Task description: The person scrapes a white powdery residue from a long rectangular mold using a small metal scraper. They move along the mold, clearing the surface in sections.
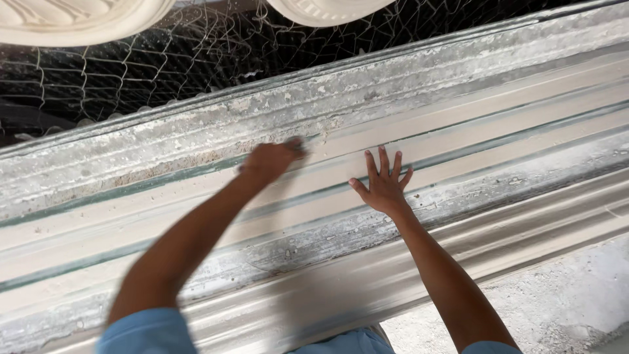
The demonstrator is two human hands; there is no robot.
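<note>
A long ribbed plaster moulding (498,111) runs across the view from lower left to upper right, pale with grey, crusted bands. My left hand (270,159) is blurred and closed on a small grey pad or scraper, pressed against an upper ridge of the moulding. Fingers spread, my right hand (383,183) lies flat on a smooth cream strip just right of it. Both forearms reach up from light blue sleeves at the bottom edge.
Wire mesh (164,59) over a dark gap lies beyond the moulding's far edge. Two white ornamental plaster pieces (72,19) sit at the top. Rough grey concrete floor (557,308) shows at the lower right.
</note>
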